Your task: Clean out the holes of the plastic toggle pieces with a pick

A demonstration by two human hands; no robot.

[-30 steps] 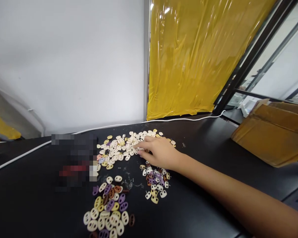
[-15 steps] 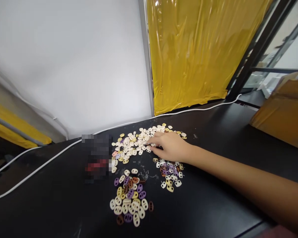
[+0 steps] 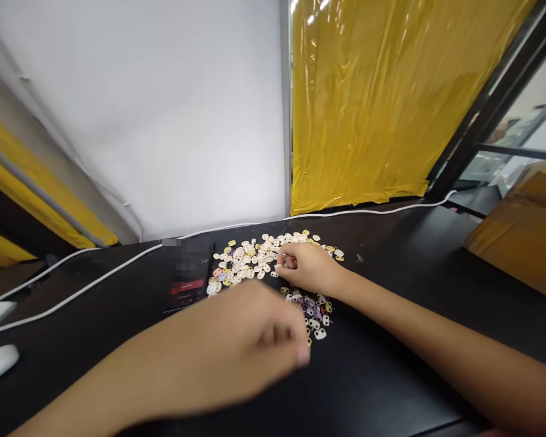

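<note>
My right hand (image 3: pixel 303 264) is closed in a pinch at the near right edge of a heap of small cream oval two-holed plastic pieces (image 3: pixel 243 262). A thin silvery tool (image 3: pixel 279 254) sticks out from its fingers; its exact kind is hard to make out. My left hand (image 3: pixel 259 340), slightly blurred, is raised over the near part of the table with thumb and forefinger pressed together. Whatever it may hold is not visible. Between the hands lies a smaller heap of purple, white and yellow pieces with stubs (image 3: pixel 316 309), partly covered by my left hand.
A dark phone (image 3: pixel 204 285), partly pixelated, lies left of the pieces on the black table (image 3: pixel 382 376). White cable (image 3: pixel 236 227) runs along the back edge. A cardboard box (image 3: pixel 523 230) stands at right, and a white rounded object (image 3: pixel 0 364) at left.
My left hand has come into view from the left and now hides the near pile of two-holed pieces. My right hand stays at the cream heap, with the silvery tool showing more clearly.
</note>
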